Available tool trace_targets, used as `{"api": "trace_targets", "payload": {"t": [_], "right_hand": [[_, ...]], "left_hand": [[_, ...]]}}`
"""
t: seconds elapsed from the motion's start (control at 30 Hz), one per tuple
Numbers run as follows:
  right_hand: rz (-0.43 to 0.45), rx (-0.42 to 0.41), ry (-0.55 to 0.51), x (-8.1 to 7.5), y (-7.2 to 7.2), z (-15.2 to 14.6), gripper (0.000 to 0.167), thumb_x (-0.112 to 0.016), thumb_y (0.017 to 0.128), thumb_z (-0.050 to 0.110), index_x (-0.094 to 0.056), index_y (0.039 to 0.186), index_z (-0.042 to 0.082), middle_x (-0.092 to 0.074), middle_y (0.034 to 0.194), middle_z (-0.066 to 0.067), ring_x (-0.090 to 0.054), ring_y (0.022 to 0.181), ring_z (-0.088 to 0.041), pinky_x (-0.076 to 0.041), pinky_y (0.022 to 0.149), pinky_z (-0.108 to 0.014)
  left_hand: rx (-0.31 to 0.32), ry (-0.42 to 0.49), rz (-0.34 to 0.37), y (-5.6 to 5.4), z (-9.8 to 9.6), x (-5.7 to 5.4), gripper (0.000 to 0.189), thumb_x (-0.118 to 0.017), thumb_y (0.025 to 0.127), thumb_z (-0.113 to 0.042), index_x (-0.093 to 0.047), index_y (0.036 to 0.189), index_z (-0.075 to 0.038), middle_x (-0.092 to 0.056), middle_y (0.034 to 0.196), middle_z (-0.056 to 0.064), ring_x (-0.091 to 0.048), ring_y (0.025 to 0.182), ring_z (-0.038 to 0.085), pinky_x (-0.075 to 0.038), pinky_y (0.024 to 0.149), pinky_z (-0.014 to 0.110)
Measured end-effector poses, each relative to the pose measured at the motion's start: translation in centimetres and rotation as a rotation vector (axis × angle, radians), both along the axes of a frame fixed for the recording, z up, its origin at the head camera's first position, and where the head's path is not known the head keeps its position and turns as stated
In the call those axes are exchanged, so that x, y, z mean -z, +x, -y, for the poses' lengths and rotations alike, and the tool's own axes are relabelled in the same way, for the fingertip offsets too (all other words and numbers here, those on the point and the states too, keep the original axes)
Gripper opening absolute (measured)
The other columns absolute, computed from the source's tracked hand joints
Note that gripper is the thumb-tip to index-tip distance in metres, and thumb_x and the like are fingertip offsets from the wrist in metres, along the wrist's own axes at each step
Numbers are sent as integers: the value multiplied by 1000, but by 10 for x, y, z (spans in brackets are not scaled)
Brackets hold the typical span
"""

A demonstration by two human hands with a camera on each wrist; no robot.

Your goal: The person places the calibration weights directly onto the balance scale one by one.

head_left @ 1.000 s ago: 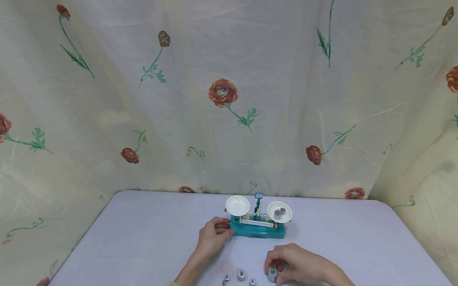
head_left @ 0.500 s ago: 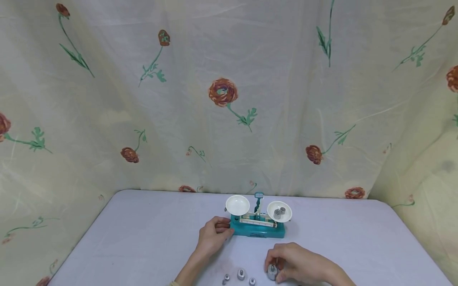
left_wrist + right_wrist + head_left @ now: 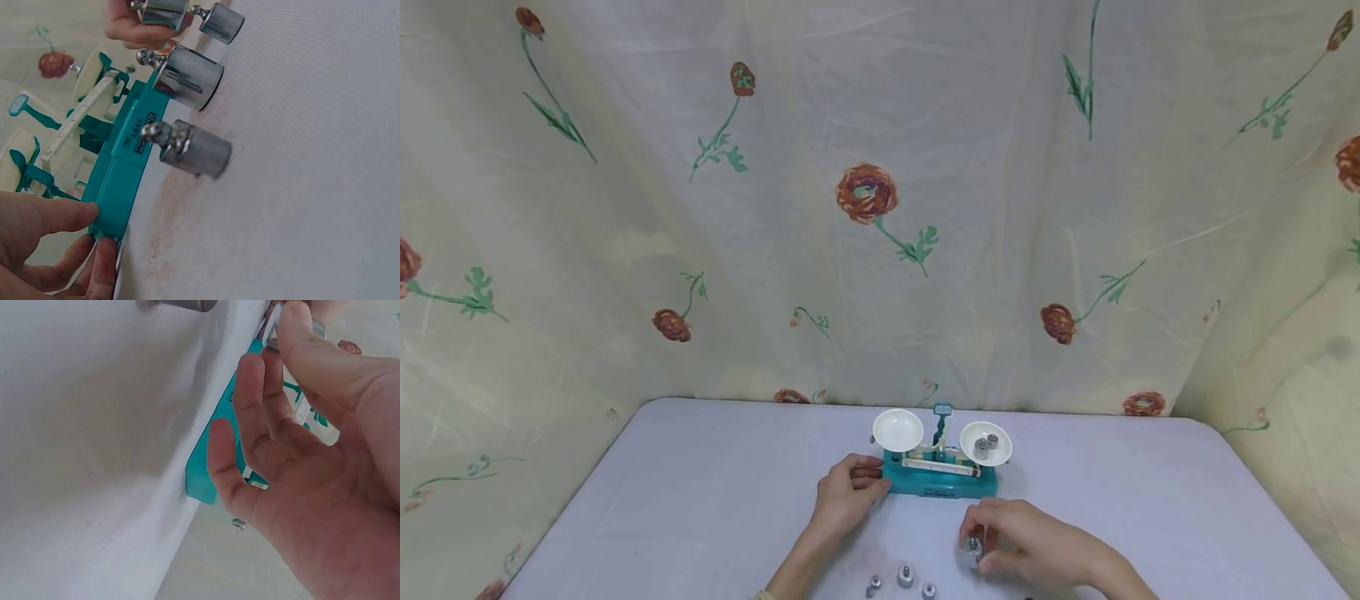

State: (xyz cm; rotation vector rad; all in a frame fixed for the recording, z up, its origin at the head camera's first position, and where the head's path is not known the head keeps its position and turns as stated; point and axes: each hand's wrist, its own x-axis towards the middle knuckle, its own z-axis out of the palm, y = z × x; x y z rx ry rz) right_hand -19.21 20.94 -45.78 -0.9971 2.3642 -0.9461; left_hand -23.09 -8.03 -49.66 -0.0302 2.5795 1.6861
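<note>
The thumb and forefinger of the right hand (image 3: pixel 1036 542) pinch a silver, cylindrical metal weight topped by a small knob (image 3: pixel 973 553), near the front of the scene; the remaining fingers curl loosely beside it. They take it by the sides of its body, probably because that leaves the knob free and the flat base underneath. Whether that base touches the pale lavender, cloth-covered worktop (image 3: pixel 722 500) is hard to tell from above. Its long axis stands close to vertical, knob uppermost.

The left hand (image 3: pixel 847 496) grips the left end of a teal plastic two-pan balance (image 3: pixel 938 486), thumb at the front corner and fingers against the end, seemingly to steady it against sliding. The balance lies well beyond the pinched weight, its long axis running left to right, roughly parallel to the worktop's far edge. Its labelled front faces the person, and the central post points up.

Two small silver weights (image 3: pixel 981 450) sit in the shallow white right pan (image 3: pixel 1001 457). The ruled white beam (image 3: pixel 942 467) slopes down toward that side, which fits their load; the white left pan (image 3: pixel 898 431) rides higher.

Between the forearms, more knobbed silver weights (image 3: pixel 906 577) stand upright on the worktop, grouped apparently for easy reach.
</note>
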Motion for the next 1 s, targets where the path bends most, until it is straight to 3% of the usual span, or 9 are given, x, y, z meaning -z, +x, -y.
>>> {"api": "trace_targets", "payload": {"t": [0.17, 0.53, 0.77, 1.0], "right_hand": [[-88, 16, 27, -2, 2, -2, 18, -72, 104, 29, -67, 119, 21, -65, 110, 14, -57, 96, 5, -56, 84, -23], [-152, 108, 29, -11, 4, -3, 26, -71, 103, 36, -66, 122, 20, -66, 110, 12, -57, 97, 5, -58, 85, -25], [-195, 181, 3, -15, 4, -2, 23, -71, 103, 34, -66, 120, 19, -65, 110, 10, -59, 98, 3, -58, 85, -25], [-301, 297, 4, -22, 6, -1, 25, -72, 102, 34, -66, 122, 20, -66, 111, 10, -59, 95, 5, -59, 82, -27]], "left_hand": [[-7, -10, 5, 0, -1, 0, 35, -81, 94, -15, -71, 126, -3, -78, 114, 9, -75, 103, 19, -64, 92, 39], [-11, -16, 11, 0, -2, 0, 35, -81, 95, -17, -71, 126, -4, -77, 114, 9, -74, 102, 19, -64, 91, 38], [-14, -15, 15, 0, -1, 1, 34, -80, 95, -16, -71, 126, -4, -77, 113, 8, -73, 102, 18, -64, 91, 38], [-12, -11, 13, -1, -1, 1, 34, -81, 95, -16, -71, 126, -4, -77, 112, 8, -73, 101, 17, -64, 91, 38]]}}
